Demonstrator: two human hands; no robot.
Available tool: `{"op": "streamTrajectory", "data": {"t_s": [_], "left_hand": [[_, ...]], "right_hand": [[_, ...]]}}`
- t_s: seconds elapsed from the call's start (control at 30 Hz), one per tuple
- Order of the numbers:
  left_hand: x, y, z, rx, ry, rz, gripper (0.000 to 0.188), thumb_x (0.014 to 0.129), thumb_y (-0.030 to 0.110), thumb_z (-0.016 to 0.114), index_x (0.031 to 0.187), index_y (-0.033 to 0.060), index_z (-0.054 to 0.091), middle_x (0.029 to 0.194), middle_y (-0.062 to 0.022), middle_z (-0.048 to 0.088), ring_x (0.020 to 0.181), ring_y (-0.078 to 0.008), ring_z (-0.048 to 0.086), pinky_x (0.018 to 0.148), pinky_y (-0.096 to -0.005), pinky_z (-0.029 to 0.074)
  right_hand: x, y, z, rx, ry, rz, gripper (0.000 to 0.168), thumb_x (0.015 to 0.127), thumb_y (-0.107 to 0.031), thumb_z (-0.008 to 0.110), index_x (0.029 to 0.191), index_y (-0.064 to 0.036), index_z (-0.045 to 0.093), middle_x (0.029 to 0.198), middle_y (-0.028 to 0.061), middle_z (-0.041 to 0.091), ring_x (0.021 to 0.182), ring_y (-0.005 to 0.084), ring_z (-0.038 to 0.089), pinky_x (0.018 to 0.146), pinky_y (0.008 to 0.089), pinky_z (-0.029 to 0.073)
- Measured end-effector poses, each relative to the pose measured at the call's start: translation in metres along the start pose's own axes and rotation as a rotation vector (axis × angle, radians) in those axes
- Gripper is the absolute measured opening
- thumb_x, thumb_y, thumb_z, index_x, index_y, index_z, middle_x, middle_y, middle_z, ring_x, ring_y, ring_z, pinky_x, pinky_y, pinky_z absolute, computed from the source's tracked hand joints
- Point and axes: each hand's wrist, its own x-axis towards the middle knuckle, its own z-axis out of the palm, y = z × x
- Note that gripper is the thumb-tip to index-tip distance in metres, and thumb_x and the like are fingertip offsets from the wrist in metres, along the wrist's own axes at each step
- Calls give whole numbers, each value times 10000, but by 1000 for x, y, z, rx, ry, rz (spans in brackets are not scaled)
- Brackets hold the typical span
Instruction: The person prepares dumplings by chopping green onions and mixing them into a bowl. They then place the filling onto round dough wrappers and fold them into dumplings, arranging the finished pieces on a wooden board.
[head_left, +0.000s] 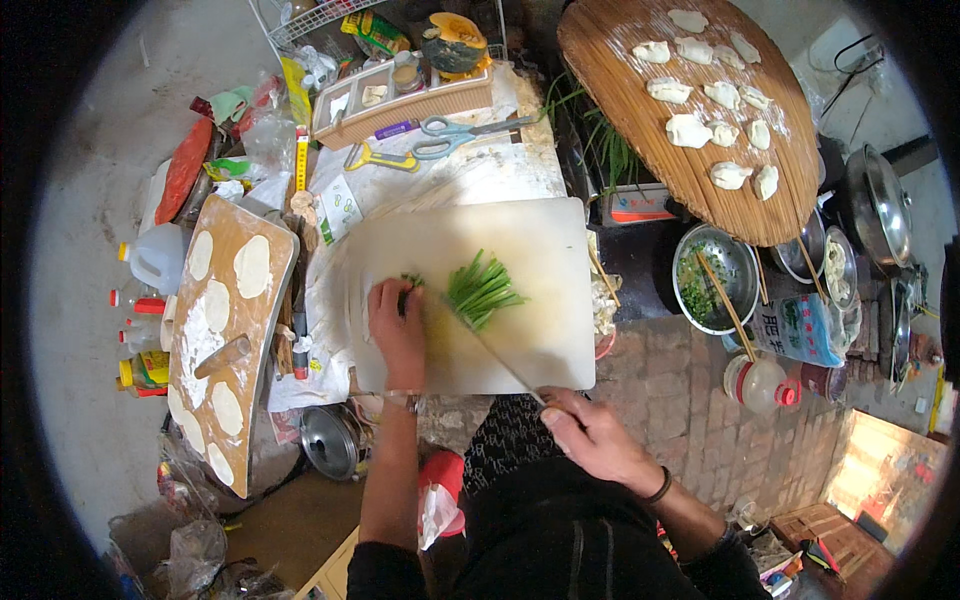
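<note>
A white cutting board (540, 255) lies before me, with a small heap of cut green stalks (484, 292), perhaps chives or scallions, at its middle. My right hand (589, 435) is closed around the handle of a kitchen knife (502, 361). The blade slants up and left across the board, its far end beside the left side of the greens. On the board's left part rests my left hand (397, 326), fingers curled down and slightly blurred. Dark green bits (412, 280) show by its fingertips; whether it grips any is hidden.
At left, a floured board (277, 236) holds several dough wrappers and a rolling pin (223, 356). Scissors (450, 137) and a yellow peeler (379, 159) lie beyond the cutting board. To the right are a round wooden board (622, 52) bearing dumplings and a steel bowl (739, 262) of chopped greens with chopsticks.
</note>
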Motion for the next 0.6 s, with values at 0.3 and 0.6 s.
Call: {"op": "streamTrajectory", "data": {"t_s": [0.3, 0.6], "left_hand": [[5, 48, 27, -223, -209, 160, 217, 793, 144, 648, 979, 41, 602, 963, -141, 612, 874, -308, 596, 763, -367, 478], [-7, 42, 5, -197, -452, 263, 787, 624, 282, 788, 1252, 22, 392, 1181, -193, 501, 1080, -364, 472, 924, -436, 375]], "right_hand": [[6, 15, -25, 185, 162, 236, 306, 960, -268, 441, 1026, 16, 532, 508, -43, 396, 385, 43, 355, 365, 215, 283], [13, 7, -11, -17, 226, 183, 321, 940, -248, 481, 1078, 34, 549, 569, 53, 485, 480, 113, 465, 467, 263, 369]]}}
